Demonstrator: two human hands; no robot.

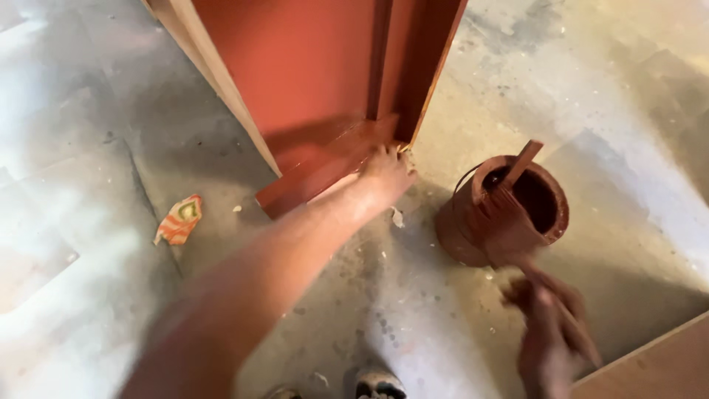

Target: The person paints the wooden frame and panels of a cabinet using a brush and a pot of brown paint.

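A red-brown painted wooden frame (325,166) stands on the concrete floor ahead of me. My left hand (388,174) reaches out to its lower right corner and rests against the bottom rail; its fingertips are hidden at the corner. My right hand (550,332), blurred, grips the handle of a paintbrush (509,222) whose bristles sit at the near rim of a paint-smeared bucket (458,229). A wooden stick (526,159) leans inside the bucket, which stands to the right of the frame.
A crumpled orange and white wrapper (177,220) lies on the floor at left. My shoe tips (377,384) show at the bottom edge. An unpainted wooden board (653,366) fills the bottom right corner. Small debris dots the stained floor.
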